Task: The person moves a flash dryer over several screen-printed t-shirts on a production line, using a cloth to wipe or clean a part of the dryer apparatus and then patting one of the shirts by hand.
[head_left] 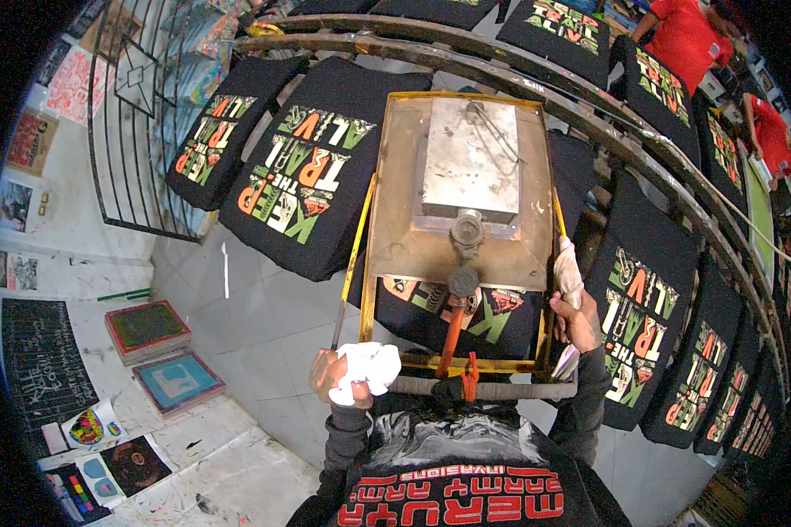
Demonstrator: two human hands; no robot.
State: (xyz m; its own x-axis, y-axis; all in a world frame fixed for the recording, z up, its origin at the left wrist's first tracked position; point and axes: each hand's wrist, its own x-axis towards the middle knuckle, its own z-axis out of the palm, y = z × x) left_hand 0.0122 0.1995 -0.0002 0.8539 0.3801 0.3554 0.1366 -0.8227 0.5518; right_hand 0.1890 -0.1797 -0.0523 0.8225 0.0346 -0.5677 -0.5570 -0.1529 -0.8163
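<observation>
Before me a heater unit, a flat brown panel with a silver metal box on top, sits in a yellow metal frame. It covers the upper part of a black printed T-shirt. My left hand is closed around a bunched white cloth by the frame's lower left corner. On the right side, my right hand grips a pale cloth wrap on the frame's side rail. An orange handle and a grey padded bar are nearest my body.
More black printed T-shirts lie on boards to the left and right. Dark metal rails curve behind. Two framed screens lie at the lower left. People in red shirts stand at the far right.
</observation>
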